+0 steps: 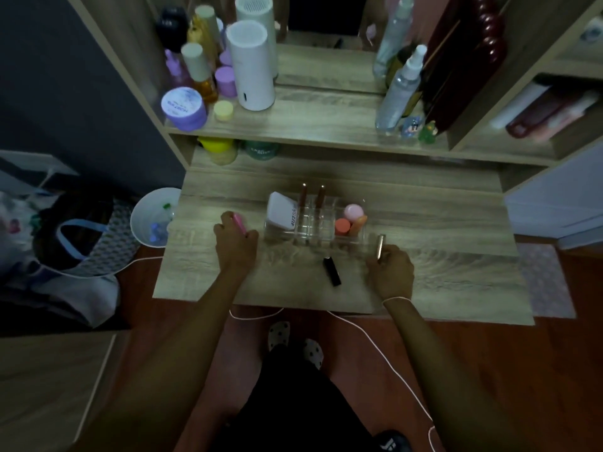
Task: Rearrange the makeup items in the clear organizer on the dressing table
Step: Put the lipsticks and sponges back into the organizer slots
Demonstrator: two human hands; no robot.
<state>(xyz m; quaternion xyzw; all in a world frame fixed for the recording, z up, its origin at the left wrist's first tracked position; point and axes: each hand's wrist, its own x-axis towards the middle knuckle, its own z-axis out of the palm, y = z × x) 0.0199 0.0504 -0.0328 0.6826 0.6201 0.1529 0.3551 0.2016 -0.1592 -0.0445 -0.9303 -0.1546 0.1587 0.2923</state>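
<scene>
The clear organizer [311, 231] stands on the wooden dressing table [440, 275]. Inside it are a white compact [282, 214] at the left, two slim brown tubes [311, 196] upright at the back, and pink and orange round items [349, 219] at the right. A black lipstick [332, 271] lies on the table in front of it. My left hand [235, 241] is left of the organizer, closed on a pink tube [239, 223]. My right hand [390, 274] is at the organizer's front right corner, holding a slim metallic tube [380, 246] upright.
The upper shelf carries a white cylinder [250, 65], purple jars [185, 107], bottles and spray bottles [399, 89]. A white bin [153, 216] sits on the floor to the left, beside bags. A thin cord [368, 340] trails below the table's front edge.
</scene>
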